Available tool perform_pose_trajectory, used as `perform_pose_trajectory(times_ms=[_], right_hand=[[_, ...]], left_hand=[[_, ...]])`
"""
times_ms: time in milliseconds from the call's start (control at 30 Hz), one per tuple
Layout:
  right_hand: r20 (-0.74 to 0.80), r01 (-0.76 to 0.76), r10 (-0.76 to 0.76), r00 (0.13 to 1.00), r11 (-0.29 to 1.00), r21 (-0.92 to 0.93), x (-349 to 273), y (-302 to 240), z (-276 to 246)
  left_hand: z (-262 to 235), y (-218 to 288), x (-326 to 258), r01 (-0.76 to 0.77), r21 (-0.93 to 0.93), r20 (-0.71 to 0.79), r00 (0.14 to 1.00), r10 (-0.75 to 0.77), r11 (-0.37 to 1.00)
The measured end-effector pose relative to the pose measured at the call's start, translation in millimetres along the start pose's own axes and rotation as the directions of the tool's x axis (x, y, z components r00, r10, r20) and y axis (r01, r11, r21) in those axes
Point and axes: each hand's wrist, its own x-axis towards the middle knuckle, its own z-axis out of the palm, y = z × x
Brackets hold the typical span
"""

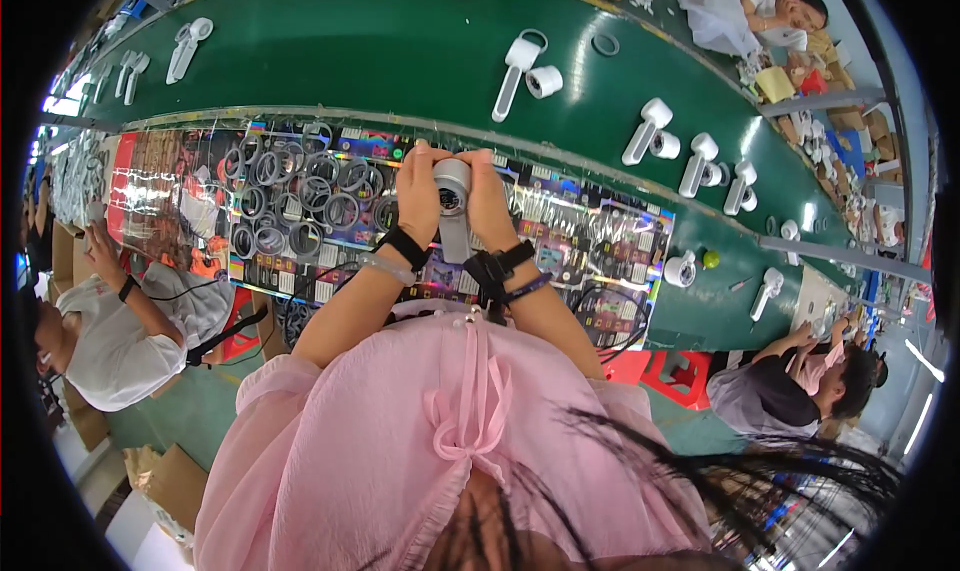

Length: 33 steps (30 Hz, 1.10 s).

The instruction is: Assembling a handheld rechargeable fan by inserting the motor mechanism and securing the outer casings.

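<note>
Above the front work surface I hold a white handheld device (pixel 453 177), which looks like a handheld fan, with a round head and a flat grey-white handle pointing back at me. My left hand (pixel 418 199) closes on the left side of the head, and my right hand (pixel 487 203) presses on the right side. Dark round parts show inside the head's opening. Left of my hands lies a loose pile of grey rings (pixel 313 191) on a clear-covered, colourfully printed sheet (pixel 560 256).
Beyond a rail runs a green conveyor belt (pixel 350 61) carrying white fan bodies (pixel 512 76), round white heads (pixel 544 81) and stray rings (pixel 605 44). A black cable (pixel 625 306) curls at right. Co-workers sit left (pixel 120 321) and right (pixel 780 391); red stools (pixel 680 376) stand behind.
</note>
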Motion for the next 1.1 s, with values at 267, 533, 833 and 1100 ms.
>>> perform_pose_trajectory(times_ms=[267,533,833,1100], right_hand=[[0.309,-0.089,0.02,0.951,0.974,0.209,-19,-82,-22],[0.576,-0.146,0.054,0.815,0.983,0.113,-37,-77,-17],[0.638,-0.132,0.131,0.759,0.99,-0.046,-65,-67,23],[0.51,0.103,0.079,0.856,0.942,-0.32,-72,-80,27]], left_hand=[[-15,71,-3,0.128,-0.385,0.195,0.979,-0.054,0.914],[-37,84,5,0.172,-0.539,0.16,0.982,-0.101,0.824],[-88,84,14,0.238,-0.565,0.291,0.953,-0.079,0.79],[-111,125,-4,-0.516,0.076,0.319,0.823,0.469,0.853]])
